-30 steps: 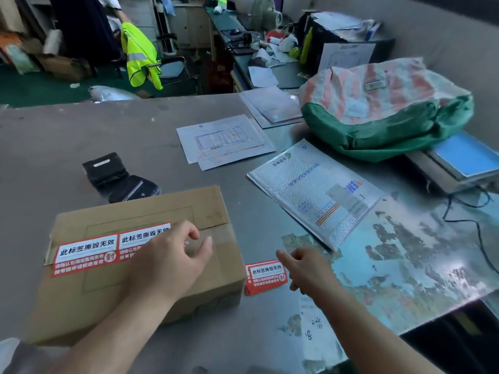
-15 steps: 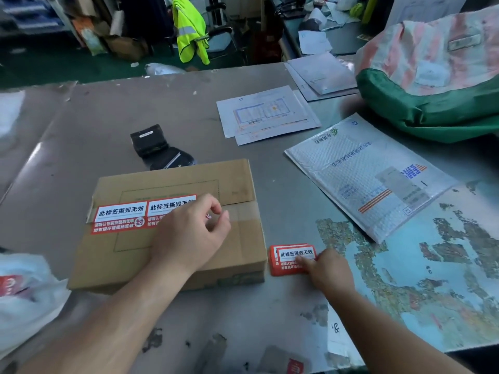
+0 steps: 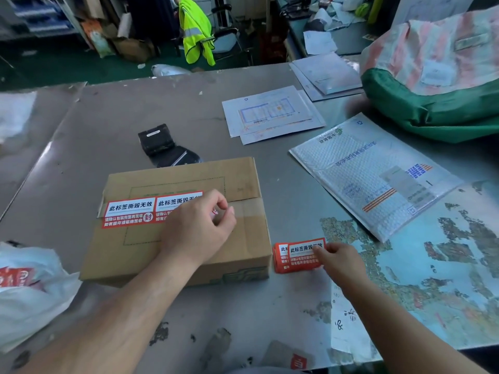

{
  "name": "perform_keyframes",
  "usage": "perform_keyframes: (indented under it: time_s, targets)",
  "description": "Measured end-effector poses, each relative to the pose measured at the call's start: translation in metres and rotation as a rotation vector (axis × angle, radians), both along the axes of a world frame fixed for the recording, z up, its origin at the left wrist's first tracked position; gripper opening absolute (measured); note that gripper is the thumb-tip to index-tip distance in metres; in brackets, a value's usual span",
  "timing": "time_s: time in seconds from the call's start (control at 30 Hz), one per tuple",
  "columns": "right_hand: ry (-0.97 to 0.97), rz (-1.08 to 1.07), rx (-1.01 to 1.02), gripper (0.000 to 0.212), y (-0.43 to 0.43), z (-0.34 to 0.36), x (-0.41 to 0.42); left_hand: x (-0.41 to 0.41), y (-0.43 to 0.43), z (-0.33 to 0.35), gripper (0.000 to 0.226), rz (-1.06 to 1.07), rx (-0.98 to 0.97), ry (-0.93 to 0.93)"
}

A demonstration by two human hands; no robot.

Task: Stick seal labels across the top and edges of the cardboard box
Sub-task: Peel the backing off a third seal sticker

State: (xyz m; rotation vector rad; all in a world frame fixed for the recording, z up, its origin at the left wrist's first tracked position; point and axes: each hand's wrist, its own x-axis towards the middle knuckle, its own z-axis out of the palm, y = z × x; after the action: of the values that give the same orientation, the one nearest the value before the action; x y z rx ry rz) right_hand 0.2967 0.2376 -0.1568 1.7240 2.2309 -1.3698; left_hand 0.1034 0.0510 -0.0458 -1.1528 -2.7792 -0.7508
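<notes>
I count 1 cardboard box (image 3: pixel 249 233) on bench (image 3: pixel 135 117), 2 seal labels (image 3: pixel 129 209) atop, 1 label stack (image 3: pixel 279 263) beside. L hand (image 3: pixel 194 233) fingers curled, grip unclear; R hand (image 3: pixel 341 259) fingers now pinch top label (image 3: pixel 302 252), slid askew since last frame.

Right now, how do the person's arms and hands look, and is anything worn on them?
The left hand and right hand wear no gloves; no watch, ring or bracelet shows. Both forearms are bare, with no sleeve in view.

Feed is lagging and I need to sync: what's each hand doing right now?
Left hand: curled on the box, seemingly pinching the end of the stuck label.
Right hand: pinching the top label of the stack.
</notes>
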Motion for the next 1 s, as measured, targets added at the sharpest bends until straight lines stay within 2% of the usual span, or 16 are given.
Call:
perform_keyframes:
  time_s: [0.13, 0.33, 0.4, 0.47, 0.53, 0.63, 0.7, 0.87, 1.0]
  targets:
    - [0.178, -0.012, 0.076, 0.026, -0.009, 0.039, 0.002, 0.002, -0.001, 0.001, 0.011, -0.009, 0.024, -0.018]
    - [0.622, -0.137, 0.138, 0.025, -0.027, 0.105, -0.004, 0.003, -0.003, 0.006, 0.014, -0.012, 0.068, -0.058]
    - [0.745, -0.108, 0.047, 0.02, -0.032, 0.122, -0.009, 0.007, -0.001, 0.013, 0.019, -0.007, 0.17, -0.193]
    - [0.829, -0.042, -0.07, 0.014, -0.038, 0.134, -0.015, 0.013, 0.002, 0.025, 0.034, -0.053, 0.262, -0.418]
    - [0.84, 0.004, -0.128, 0.011, -0.044, 0.138, -0.02, 0.019, 0.006, 0.036, 0.04, -0.093, 0.303, -0.58]
    - [0.808, 0.038, -0.151, 0.01, -0.05, 0.138, -0.026, 0.023, 0.006, 0.045, 0.022, -0.038, 0.366, -0.639]
    - [0.73, 0.072, -0.072, 0.01, -0.053, 0.138, -0.029, 0.023, 0.002, 0.046, 0.014, -0.007, 0.352, -0.618]
    - [0.532, 0.17, 0.216, 0.013, -0.061, 0.136, -0.035, 0.025, -0.009, 0.041, 0.014, 0.071, 0.323, -0.522]
    - [0.492, 0.181, 0.222, 0.019, -0.064, 0.137, -0.041, 0.026, -0.017, 0.041, 0.015, 0.1, 0.313, -0.449]
